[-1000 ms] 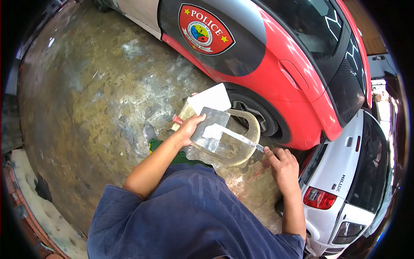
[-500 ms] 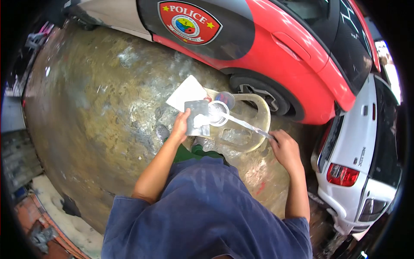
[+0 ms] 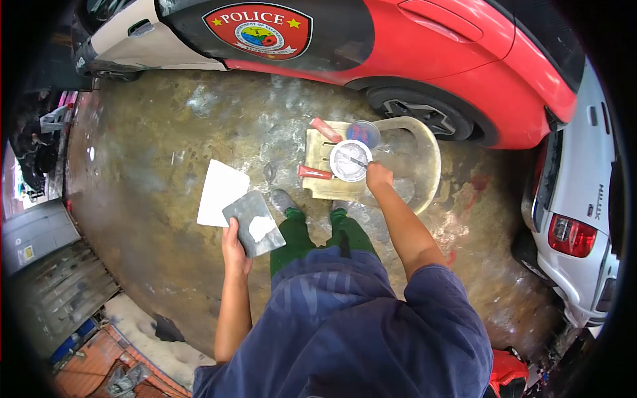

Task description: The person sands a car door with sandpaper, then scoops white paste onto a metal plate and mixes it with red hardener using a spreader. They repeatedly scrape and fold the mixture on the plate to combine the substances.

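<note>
The left hand (image 3: 236, 247) held a grey plate (image 3: 245, 211) by its near edge in a narrow grip, thumb on top and the fingers out of sight beneath, which left most of the face bare for the white dollop (image 3: 261, 229) on it. The plate looked roughly level, likely so that the soft dollop stayed put. A white sheet (image 3: 222, 191) jutted out from under the plate's far side; whether the hidden fingers bore it too, I cannot tell. The right hand (image 3: 379, 176) was closed narrowly at the handle end of a slim spatula (image 3: 358, 162), whose tip reached into the white paste (image 3: 346, 168) in an open tub (image 3: 332, 159) — a hold that kept the knuckles outside the rim. That tub stood on a pale plastic chair (image 3: 320, 190), which raised it off the floor (image 3: 159, 152) and in front of the person. Just beside it sat a round container (image 3: 363, 134), a red tube (image 3: 314, 172) and a pinkish tube (image 3: 325, 129), the tubes near the seat's edge — perhaps for easy reach. Beyond the chair was the wheel (image 3: 424, 114) of a red and black car (image 3: 431, 50), apart from both hands.
</note>
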Available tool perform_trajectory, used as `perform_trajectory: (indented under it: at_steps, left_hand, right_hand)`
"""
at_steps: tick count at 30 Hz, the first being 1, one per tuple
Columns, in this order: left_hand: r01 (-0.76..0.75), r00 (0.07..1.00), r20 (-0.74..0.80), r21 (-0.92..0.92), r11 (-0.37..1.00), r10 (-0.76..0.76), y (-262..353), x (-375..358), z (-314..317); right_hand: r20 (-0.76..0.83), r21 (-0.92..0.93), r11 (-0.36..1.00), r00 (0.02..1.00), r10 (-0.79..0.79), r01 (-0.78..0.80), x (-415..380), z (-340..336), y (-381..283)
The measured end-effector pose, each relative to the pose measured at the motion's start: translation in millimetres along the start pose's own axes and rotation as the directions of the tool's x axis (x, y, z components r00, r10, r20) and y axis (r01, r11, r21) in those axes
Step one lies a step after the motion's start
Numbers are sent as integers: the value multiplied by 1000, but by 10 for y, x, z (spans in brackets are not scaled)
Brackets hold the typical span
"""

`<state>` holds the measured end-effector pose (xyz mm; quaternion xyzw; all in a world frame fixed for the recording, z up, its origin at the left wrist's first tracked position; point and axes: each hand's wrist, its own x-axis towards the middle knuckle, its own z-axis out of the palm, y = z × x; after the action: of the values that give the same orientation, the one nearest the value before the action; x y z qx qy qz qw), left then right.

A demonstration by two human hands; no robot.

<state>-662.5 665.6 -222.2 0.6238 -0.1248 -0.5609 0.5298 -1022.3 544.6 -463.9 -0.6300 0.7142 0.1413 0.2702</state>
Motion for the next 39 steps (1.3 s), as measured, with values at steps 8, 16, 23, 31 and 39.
perform_trajectory:
  at_steps: [8, 16, 23, 31, 39]
  left_hand:
    - [10, 994, -110, 24, 1000, -7, 74, -243, -171]
    - [137, 989, -48, -24, 990, -138, -375, 195, -320]
    - [62, 984, 165, 28, 998, -66, -394, 474, 140]
    - [28, 1000, -11, 171, 985, -26, -786, 953, 359]
    - [-42, 990, 139, 331, 943, -5, -1394, 1413, 807]
  right_hand:
    - [-92, 264, 965, 995, 42, -16, 171, 604, -309]
    - [-167, 546, 835, 985, 32, 65, -301, 833, 486]
    - [-184, 481, 867, 982, -46, 131, -645, 180, 804]
    - [-211, 397, 906, 975, -66, 147, -1117, -536, 929]
    - [-218, 386, 915, 975, -29, 113, -1967, -1727, 797]
